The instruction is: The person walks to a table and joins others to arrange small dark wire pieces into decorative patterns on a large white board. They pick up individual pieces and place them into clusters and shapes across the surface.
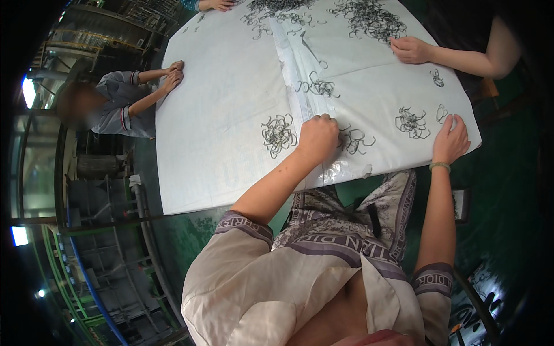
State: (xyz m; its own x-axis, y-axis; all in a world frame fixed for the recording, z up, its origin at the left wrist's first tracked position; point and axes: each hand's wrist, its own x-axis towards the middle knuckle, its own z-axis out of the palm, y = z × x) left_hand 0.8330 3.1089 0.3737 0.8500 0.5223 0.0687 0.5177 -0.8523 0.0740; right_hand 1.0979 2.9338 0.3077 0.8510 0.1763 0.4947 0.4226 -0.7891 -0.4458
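Observation:
My left hand (318, 137) is closed over the table near its front edge. What its curled fingers hold, if anything, is hidden. Just right of it lies a loose cluster of dark, thin, C-shaped hooks (356, 140), and to its left is a denser heap of hooks (279, 135). Near the right front corner rests my right hand (452, 140), its fingers stretched out and its thumb apart. A few hooks (441, 113) lie by its fingertips. Between my hands sits another small heap (411, 123).
White sheeting covers the table (219, 144), with a strip of clear tape (297, 75) down the middle. Larger heaps of hooks (369, 20) lie at the far side. One co-worker's hand (411, 51) reaches in from the right; another co-worker's hands (173, 75) rest on the left edge.

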